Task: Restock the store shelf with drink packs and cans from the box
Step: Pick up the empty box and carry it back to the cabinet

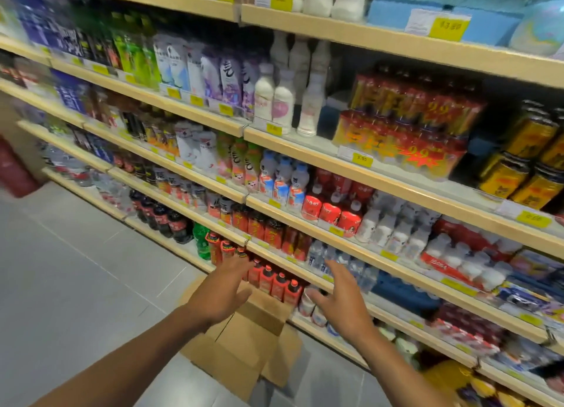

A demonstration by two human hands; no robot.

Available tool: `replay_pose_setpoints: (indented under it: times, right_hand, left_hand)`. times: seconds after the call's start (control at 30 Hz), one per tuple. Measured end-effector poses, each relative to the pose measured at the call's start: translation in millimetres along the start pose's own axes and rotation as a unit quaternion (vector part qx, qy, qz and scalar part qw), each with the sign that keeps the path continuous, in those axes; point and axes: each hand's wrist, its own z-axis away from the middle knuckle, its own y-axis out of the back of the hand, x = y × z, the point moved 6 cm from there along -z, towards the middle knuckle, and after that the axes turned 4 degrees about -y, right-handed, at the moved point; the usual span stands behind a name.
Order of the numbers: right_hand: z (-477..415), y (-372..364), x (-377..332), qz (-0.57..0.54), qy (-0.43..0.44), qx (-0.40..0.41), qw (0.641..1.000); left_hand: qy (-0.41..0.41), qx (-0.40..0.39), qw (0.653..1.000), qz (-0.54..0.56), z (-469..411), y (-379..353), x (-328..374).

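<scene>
A brown cardboard box (244, 342) stands on the floor by the shelf, its flaps up; what it holds is hidden. My left hand (224, 287) reaches out above the box, fingers spread and empty, near a row of red bottles with black caps (276, 284) on a low shelf. My right hand (343, 299) is also open and empty, held in front of the shelf edge close to some small clear bottles (345, 261). Red shrink-wrapped can packs (406, 131) and gold-and-black cans (531, 159) sit on a higher shelf to the right.
Wooden-edged shelves (366, 177) run from the left to the right, packed with bottles and yellow price tags. Grey tiled floor (76, 269) stretches to the left. A dark red object (13, 168) stands at the far left. Yellow packages (476, 385) lie low at the right.
</scene>
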Motion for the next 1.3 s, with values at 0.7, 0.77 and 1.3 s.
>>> replay_pose_setpoints:
  times: [0.7,0.77,1.3]
  right_hand:
    - [-136.6,-567.9,188.8,0.001,-0.245,-0.278,0.929]
    - [-140.4,-610.7,219.1,0.006,-0.256,-0.294,0.921]
    - [-133.5,-680.9,285.3,0.227,-0.263,-0.252,0.903]
  left_hand:
    - [0.021,-0.304,0.946,-0.111,-64.6,-351.8,-430.8]
    - [0.023,-0.333,0.930,-0.154,-66.0,-399.8,-461.9]
    - [-0.105,-0.380,0.863,-0.316,-82.2,-516.7,-525.8]
